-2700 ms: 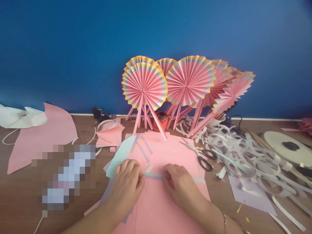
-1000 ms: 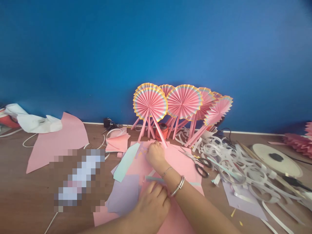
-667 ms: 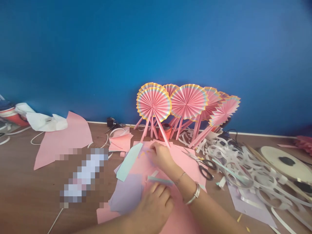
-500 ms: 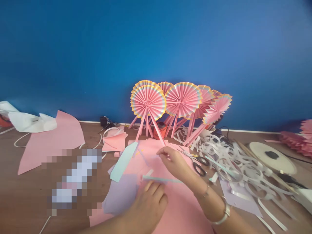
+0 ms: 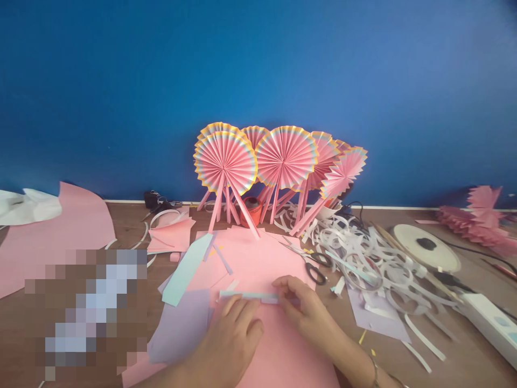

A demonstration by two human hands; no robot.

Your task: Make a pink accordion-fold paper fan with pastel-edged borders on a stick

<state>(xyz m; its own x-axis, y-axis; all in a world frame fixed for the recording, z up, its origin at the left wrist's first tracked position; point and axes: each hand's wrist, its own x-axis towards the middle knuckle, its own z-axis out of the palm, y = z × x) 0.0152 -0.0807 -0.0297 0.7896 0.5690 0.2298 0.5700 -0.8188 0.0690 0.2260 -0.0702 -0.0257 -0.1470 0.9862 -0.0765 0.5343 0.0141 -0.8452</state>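
Observation:
A thin pale-green paper strip [image 5: 252, 295] lies crosswise on a large pink paper sheet [image 5: 242, 258]. Along its near edge shows a short lavender edge, close to my right hand. My left hand [image 5: 238, 337] rests palm down, its fingers laid out over the left part of the strip. At the strip's right end, my right hand [image 5: 301, 304] has bent fingers closed on it; the fingertips are partly hidden. Beyond that hand, black-handled scissors [image 5: 315, 267] lie on the pink sheet's edge. To the left are a wider pale-green paper piece [image 5: 188, 269] and lavender paper [image 5: 181, 323].
Pink pleated paper fans [image 5: 286, 159] on stick legs stand against the blue wall [image 5: 258, 64]. White curled paper strips [image 5: 347, 242] heap up at right, beside a round cream disc [image 5: 426, 248] and a white box [image 5: 490, 326]. A pixelated patch covers the left.
My right hand has come down and nearer, from above the pink sheet to the strip's right end. My left hand stays on the strip. The whole view has shifted slightly.

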